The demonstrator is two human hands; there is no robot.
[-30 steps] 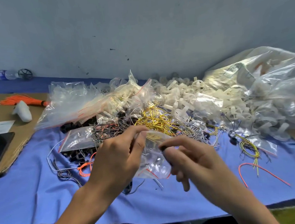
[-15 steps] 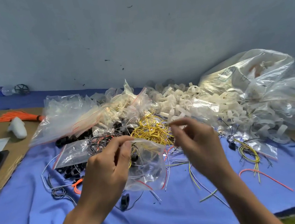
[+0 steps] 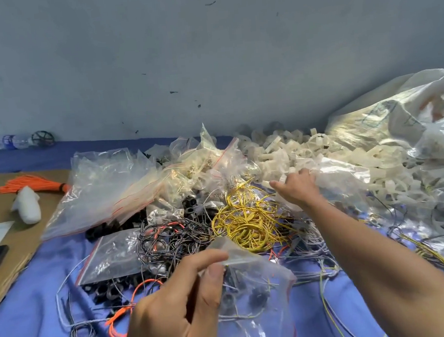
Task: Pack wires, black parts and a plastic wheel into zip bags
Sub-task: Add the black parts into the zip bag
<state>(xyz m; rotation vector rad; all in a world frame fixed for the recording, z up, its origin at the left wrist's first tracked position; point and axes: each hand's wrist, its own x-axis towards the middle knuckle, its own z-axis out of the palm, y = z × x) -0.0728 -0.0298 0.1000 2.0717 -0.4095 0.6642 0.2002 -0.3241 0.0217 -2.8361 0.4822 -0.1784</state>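
Head camera is looking down on a blue cloth point(image 3: 29, 329) crowded with parts. Low in the centre, a person's left hand point(image 3: 178, 304) is pinching the rim of a small clear zip bag point(image 3: 267, 324) between thumb and forefinger, lifting its mouth upward; round black parts point(image 3: 256, 297) are showing through the plastic. The right hand point(image 3: 299, 188), well apart from the left, is reaching up and to the right with fingers spread and loose, gripping nothing visible, and is touching the near edge of a heap of white plastic wheels point(image 3: 275, 153). Between the two hands a tangle of yellow wires point(image 3: 246, 225) is lying just beside a coil of dark wires point(image 3: 173, 238). Judging by the reach, the step in hand is fetching one wheel for the bag. Doing it well is probably meaning lifting a single wheel off the top of the heap — not dragging clear film or neighbouring wheels along — while the left hand is holding the bag mouth wide and upright, so nothing already inside is spilling out.
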